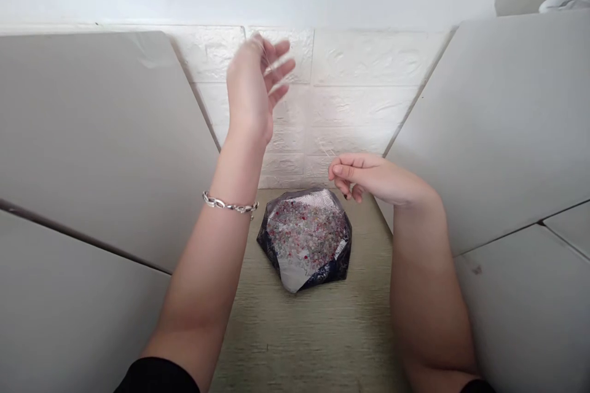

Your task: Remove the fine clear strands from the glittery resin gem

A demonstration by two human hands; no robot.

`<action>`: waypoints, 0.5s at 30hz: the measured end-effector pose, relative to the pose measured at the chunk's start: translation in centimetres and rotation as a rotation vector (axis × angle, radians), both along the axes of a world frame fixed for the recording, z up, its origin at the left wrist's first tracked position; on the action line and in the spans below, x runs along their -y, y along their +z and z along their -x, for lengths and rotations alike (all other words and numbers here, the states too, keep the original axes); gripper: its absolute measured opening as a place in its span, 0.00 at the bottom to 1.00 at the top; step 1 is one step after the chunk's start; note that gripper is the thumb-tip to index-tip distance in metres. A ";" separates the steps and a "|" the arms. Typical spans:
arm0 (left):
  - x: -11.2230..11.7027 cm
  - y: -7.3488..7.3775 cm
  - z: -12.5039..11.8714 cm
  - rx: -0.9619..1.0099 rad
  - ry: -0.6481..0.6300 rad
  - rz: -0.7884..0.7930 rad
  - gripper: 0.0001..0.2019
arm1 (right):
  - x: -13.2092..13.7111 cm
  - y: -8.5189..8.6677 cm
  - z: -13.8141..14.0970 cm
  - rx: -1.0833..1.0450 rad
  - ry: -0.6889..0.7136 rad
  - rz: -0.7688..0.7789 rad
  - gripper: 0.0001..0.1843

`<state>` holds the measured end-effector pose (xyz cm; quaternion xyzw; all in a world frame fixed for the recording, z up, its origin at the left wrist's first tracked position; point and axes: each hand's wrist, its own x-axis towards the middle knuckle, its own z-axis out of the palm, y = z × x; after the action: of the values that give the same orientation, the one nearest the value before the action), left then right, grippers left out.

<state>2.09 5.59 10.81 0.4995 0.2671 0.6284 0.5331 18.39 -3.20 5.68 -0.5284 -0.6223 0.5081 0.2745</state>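
An open dark foil bag (340,253) lies on the table, full of small pink, white and red beads (305,230). My left hand (251,95) is raised high over the bag's left side, near the back wall. Its fingers are loosely spread, and a faint thin clear thread (267,56) shows at the fingertips. A silver chain bracelet (229,204) sits on that wrist. My right hand (369,178) hovers just above the bag's far right corner. Its fingertips are pinched together and curled down, with a tiny dark speck beneath them. I cannot tell what the speck is.
Grey partition panels stand on the left (92,147) and the right (498,129), making a narrow bay. A white brick-pattern wall (359,92) closes the back. The beige wood-grain table (313,338) runs toward me between my forearms.
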 end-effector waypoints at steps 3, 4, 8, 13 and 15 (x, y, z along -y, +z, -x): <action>1.0 -3.1 0.3 -0.141 -0.195 0.108 0.10 | -0.9 2.1 1.8 -0.132 0.007 -0.117 0.10; 1.5 -4.1 0.4 -0.181 -0.290 0.128 0.12 | -1.3 2.8 2.5 -0.169 0.015 -0.190 0.10; 3.4 -5.8 0.8 -0.333 -0.538 0.204 0.24 | -3.2 4.9 4.5 -0.150 -0.012 -0.401 0.10; 4.1 -4.5 3.0 -0.532 -0.559 0.211 0.12 | -3.6 4.4 3.6 -0.056 -0.028 -0.386 0.09; 4.1 -3.8 4.2 -0.514 -0.370 0.194 0.08 | -3.0 2.8 2.3 -0.030 -0.044 -0.363 0.08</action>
<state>-2.14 1.46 7.06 0.6287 0.3561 0.3460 0.5985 16.08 -0.23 8.45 -0.4760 -0.6880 0.3892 0.3856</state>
